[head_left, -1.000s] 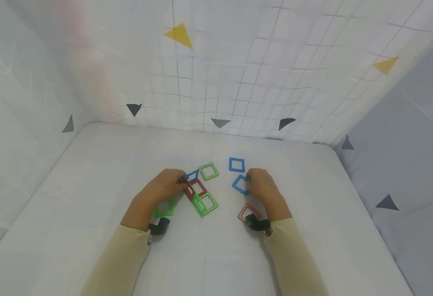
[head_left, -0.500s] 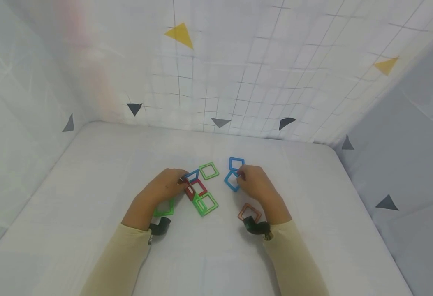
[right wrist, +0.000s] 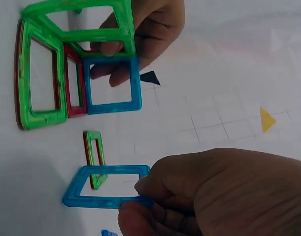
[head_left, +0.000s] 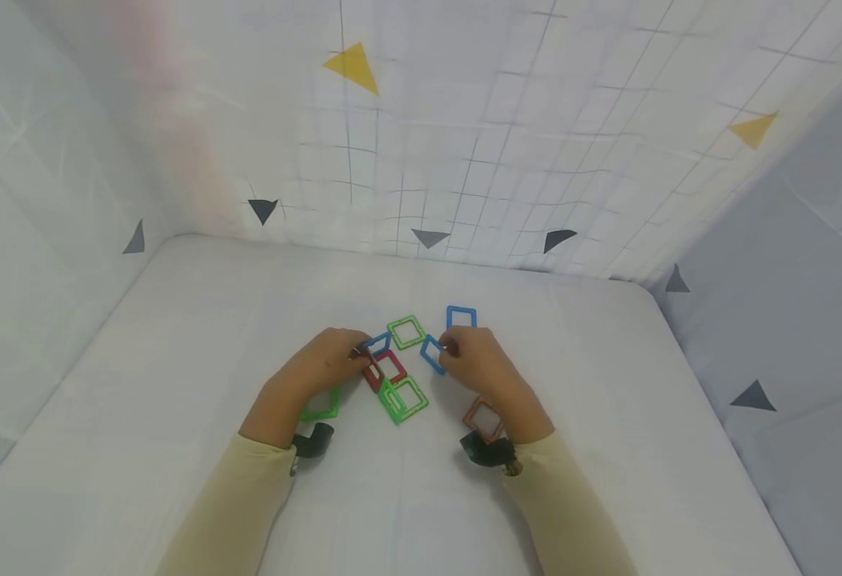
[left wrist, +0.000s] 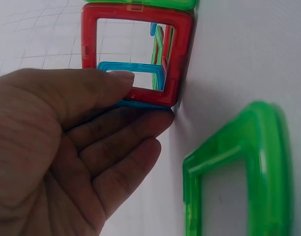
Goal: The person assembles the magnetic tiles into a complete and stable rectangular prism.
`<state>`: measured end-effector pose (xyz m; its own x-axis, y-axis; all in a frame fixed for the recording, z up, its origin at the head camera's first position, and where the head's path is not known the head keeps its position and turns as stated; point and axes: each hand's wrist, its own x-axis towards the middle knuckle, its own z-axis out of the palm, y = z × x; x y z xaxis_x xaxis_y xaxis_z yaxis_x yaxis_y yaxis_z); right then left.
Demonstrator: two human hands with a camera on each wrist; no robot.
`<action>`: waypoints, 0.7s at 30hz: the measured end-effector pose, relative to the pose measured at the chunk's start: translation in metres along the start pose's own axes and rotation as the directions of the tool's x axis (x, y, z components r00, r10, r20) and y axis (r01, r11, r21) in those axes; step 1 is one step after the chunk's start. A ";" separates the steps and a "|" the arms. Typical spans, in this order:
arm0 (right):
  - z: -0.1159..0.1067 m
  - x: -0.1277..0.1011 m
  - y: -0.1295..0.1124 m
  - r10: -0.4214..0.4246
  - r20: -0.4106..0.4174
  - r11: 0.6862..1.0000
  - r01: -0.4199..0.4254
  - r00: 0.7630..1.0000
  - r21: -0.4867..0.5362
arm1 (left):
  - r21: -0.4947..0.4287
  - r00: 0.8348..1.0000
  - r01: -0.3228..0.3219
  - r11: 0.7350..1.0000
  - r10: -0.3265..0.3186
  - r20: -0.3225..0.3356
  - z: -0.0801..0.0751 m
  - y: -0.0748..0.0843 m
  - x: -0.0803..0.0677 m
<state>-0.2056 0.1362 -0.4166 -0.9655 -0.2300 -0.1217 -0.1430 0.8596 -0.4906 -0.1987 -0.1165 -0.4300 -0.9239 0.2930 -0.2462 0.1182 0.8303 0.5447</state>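
Observation:
My left hand holds the corner where an upright red square magnetic tile meets an upright blue magnetic tile. Its thumb lies over the red frame in the left wrist view. Beside the red one stands an upright green tile. A flat red tile and a flat green tile lie at the feet of these walls. Between thumb and fingers, my right hand pinches another blue square magnetic tile, tilted and apart from the upright group.
Loose tiles lie on the white table: a green one behind the group, a blue one behind my right hand, an orange one by my right wrist, and a green one by my left wrist. White cloth walls enclose the table's back and sides.
My right hand has moved left with the blue tile, which now tilts more steeply and is nearer the upright group. My left hand keeps its hold in nearly the same place.

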 end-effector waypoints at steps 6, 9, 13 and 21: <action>0.005 0.001 -0.006 -0.006 -0.003 1.000 0.006 1.000 0.013 | 0.008 1.000 0.003 1.000 -0.003 0.005 0.000 0.001 0.000; 0.007 0.002 -0.007 -0.008 -0.004 1.000 0.008 1.000 0.021 | 0.005 1.000 -0.002 1.000 0.002 0.004 0.000 0.000 0.000; 0.008 0.002 -0.007 -0.002 0.000 1.000 0.002 1.000 0.018 | 0.002 1.000 -0.011 1.000 0.011 0.002 -0.001 0.000 0.000; 0.009 0.002 -0.008 0.044 0.013 0.997 -0.043 0.999 -0.061 | 0.001 1.000 -0.004 1.000 0.004 -0.001 0.001 0.000 0.001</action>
<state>-0.2041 0.1253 -0.4208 -0.9678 -0.1986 -0.1545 -0.1148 0.8950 -0.4311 -0.1992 -0.1156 -0.4312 -0.9238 0.2960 -0.2429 0.1224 0.8293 0.5452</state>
